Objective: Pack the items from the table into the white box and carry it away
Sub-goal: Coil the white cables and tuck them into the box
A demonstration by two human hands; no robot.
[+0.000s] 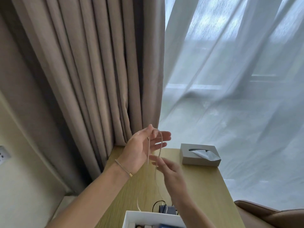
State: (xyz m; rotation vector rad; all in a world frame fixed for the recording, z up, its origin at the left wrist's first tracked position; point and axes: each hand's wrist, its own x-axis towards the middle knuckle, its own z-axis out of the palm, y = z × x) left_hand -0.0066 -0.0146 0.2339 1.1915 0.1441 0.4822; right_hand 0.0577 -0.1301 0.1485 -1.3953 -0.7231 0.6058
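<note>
My left hand [143, 150] is raised above the wooden table [202, 186], palm turned right, with a thin pale cable [160, 145] looped over its fingers. The cable hangs down in two strands toward the white box [130, 218] at the bottom edge. My right hand [171, 171] is blurred just below the left, fingers touching the hanging strands. The white box is open and holds a few items, mostly cut off by the frame. A dark small device with a black cord [166, 208] lies on the table just behind the box.
A grey tissue box [199, 156] stands at the table's far right. Beige curtains [92, 71] and a sheer white curtain [230, 79] hang behind. A brown chair [269, 214] is at the lower right; a wall socket [3, 154] at the left.
</note>
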